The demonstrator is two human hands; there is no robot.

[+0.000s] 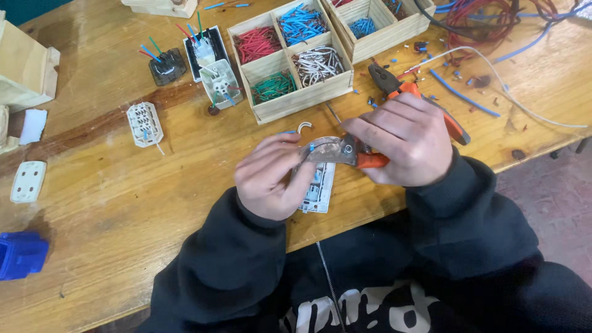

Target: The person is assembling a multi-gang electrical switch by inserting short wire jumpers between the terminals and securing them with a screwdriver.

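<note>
The right hand [412, 140] squeezes orange-handled cutters [345, 151]. The left hand [271, 176] pinches a white socket part [320, 191], just below the wooden wire box [296, 98].

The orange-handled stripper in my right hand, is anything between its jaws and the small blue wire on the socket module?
Nothing visible: the orange-handled stripper in the right hand already meets the blue wire on the socket module, which the left hand holds.

Two pale wooden compartment boxes [290, 102] [394, 34] of cut wires stand at upper centre; no labels, signs or screens are apparent.
</note>
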